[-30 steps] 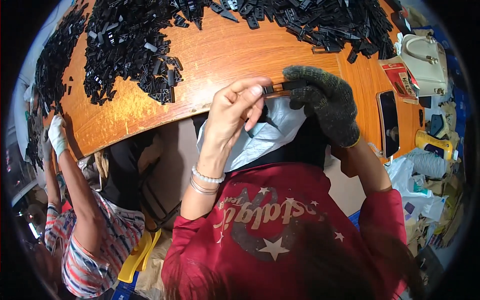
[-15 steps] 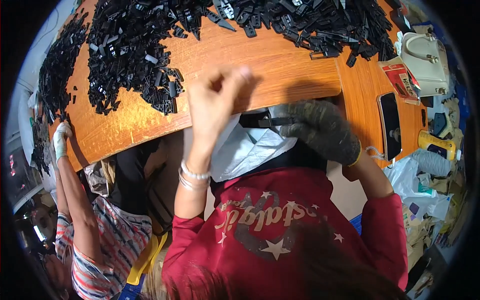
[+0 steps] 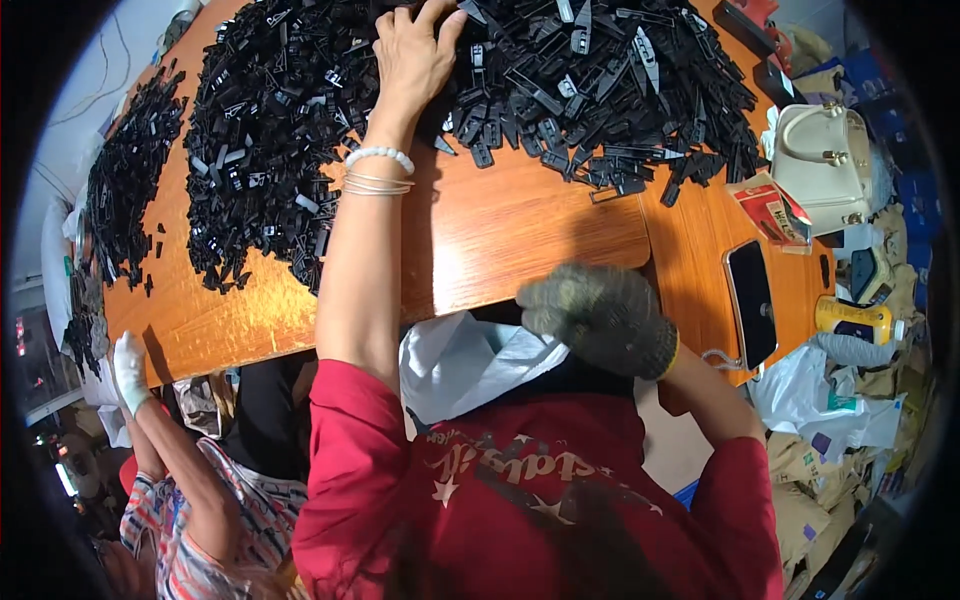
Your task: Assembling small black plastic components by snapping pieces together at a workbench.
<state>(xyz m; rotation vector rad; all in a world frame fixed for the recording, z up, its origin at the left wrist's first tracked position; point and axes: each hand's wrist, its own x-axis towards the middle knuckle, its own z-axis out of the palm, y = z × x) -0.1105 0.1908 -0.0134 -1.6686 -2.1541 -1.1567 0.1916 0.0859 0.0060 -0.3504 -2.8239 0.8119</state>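
Left hand (image 3: pixel 413 58): bare, reaching across the bench (image 3: pixel 535 230) to its far side, where 2 heaps of small black plastic parts (image 3: pixel 480 155) meet. Left heap (image 3: pixel 265 150) is dense and finely tangled; right heap (image 3: pixel 600 95) shows more long, flat pieces. Fingers are spread and bent down among the parts. Tips run to the far limit of view, so I cannot make out whether they pinch a part.

Right hand (image 3: pixel 600 315): in a dark knit glove with a yellow cuff, curled inward at the near edge of the bench, just right of a white sheet (image 3: pixel 450 365). The knuckles hide the palm; I cannot say whether it grips anything.

Technique, my judgement:
1. Come down on the parts from above and pinch 1 piece by its broad body; thin ends probably hook onto neighbours.
2. Lift straight up before drawing nearer, so the heaps do not drag apart.
3. Keep the wrist raised: the bead bracelet (image 3: pixel 380 157) and thin bangles (image 3: pixel 378 187) could snag on loose pieces.
4. Keep the gloved fist steady by the near edge; knit likely dulls touch, so fine picking suits the bare fingers.

Off to the right: phone (image 3: pixel 752 305) and pale handbag (image 3: pixel 825 165), both well apart from either hand.
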